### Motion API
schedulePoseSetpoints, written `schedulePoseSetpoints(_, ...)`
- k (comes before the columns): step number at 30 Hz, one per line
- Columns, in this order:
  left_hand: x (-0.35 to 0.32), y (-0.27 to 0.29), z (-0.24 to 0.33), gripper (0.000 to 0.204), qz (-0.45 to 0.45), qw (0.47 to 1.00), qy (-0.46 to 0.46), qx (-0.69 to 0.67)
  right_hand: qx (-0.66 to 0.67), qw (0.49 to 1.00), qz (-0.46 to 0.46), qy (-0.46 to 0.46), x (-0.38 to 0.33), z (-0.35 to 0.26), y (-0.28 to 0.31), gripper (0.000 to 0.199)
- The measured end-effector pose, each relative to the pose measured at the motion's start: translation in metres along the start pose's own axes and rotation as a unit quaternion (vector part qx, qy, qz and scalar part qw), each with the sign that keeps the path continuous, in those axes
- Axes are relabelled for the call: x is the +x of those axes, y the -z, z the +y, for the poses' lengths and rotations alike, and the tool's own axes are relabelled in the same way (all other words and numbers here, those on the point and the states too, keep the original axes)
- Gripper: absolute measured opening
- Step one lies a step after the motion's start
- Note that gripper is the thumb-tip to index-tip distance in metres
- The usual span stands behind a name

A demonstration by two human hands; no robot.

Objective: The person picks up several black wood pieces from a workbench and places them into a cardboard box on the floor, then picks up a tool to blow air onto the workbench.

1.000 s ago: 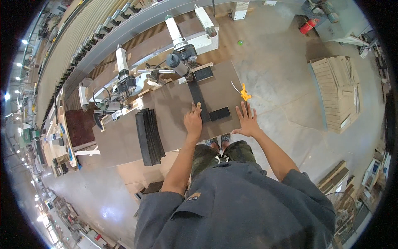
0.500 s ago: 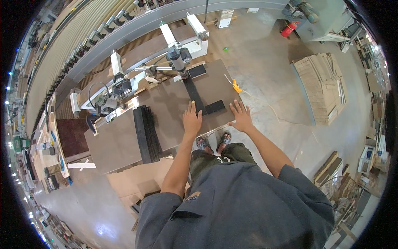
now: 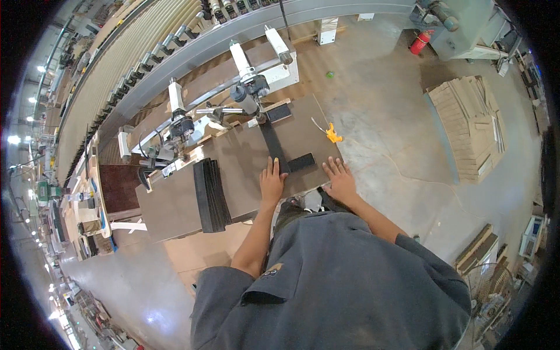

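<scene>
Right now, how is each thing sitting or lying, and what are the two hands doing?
left hand: open, flat on the brown panel, touching the black strip
right hand: open, flat at the panel's near edge
brown panel: lying flat on the machine table
black strip: lying flat along the panel
stack of dark strips: piled on the panel
yellow clamp: at the panel's right edge

Both palms flat on the brown panel (image 3: 245, 163): left hand (image 3: 272, 184) beside the black strip (image 3: 274, 149), right hand (image 3: 340, 181) at its near corner.
</scene>
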State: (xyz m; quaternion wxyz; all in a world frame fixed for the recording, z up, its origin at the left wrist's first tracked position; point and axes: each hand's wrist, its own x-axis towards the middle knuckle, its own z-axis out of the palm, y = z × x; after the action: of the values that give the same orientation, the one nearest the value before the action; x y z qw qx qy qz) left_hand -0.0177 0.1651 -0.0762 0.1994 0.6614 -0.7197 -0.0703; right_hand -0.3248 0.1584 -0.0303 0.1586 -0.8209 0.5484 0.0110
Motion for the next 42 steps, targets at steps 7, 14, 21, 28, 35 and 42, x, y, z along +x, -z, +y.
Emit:
schedulePoseSetpoints(7, -0.007, -0.005, 0.037, 0.074, -0.020, 0.988, 0.148, 0.041, 0.006, 0.997, -0.030, 0.073, 0.003, 0.026, 0.009, 0.088)
schedulePoseSetpoints(14, -0.014, 0.004, 0.017, 0.066, -0.003, 0.995, 0.098, -0.028, 0.008, 0.989, -0.060, 0.136, 0.002, 0.039, 0.009, 0.084)
schedulePoseSetpoints(21, -0.007, -0.003, 0.039, 0.071, 0.015, 0.994, 0.104, -0.030, -0.022, 0.992, -0.035, 0.116, -0.010, 0.048, -0.003, 0.092)
schedulePoseSetpoints(28, 0.051, 0.020, 0.072, 0.082, 0.004, 0.970, 0.244, -0.006, 0.024, 0.995, -0.058, 0.073, -0.020, 0.043, 0.005, 0.093)
schedulePoseSetpoints(35, 0.029, 0.026, 0.023, 0.084, 0.032, 0.973, 0.206, -0.100, -0.005, 0.995, -0.090, 0.041, -0.027, 0.021, 0.014, 0.094)
schedulePoseSetpoints(42, -0.022, 0.010, -0.022, 0.078, -0.023, 0.992, 0.038, -0.119, 0.010, 0.998, -0.066, 0.018, -0.028, 0.014, 0.001, 0.098)
